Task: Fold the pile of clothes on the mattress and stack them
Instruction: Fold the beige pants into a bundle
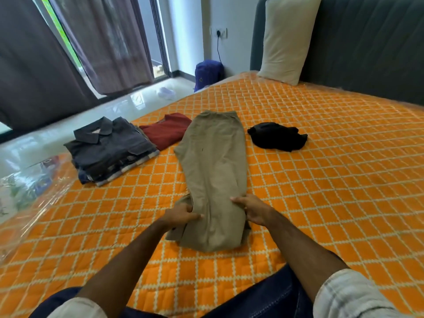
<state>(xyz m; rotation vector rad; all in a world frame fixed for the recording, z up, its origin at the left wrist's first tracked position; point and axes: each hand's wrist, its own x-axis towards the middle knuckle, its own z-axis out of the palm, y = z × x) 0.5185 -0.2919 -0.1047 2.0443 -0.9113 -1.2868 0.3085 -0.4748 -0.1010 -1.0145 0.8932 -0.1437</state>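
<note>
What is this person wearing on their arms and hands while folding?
Both hands, the left hand and the right hand, are bare: no gloves, rings or watch visible. The forearms are uncovered, with pale, faintly checked shirt sleeves rolled up near the elbows.

Bright, even daylight enters from the window (pixel 68 42) at upper left — glare shines off the glossy floor (pixel 128 104). Wide-angle bending curves the edges; shadows stay soft.

No legible text (anywhere here)
</note>
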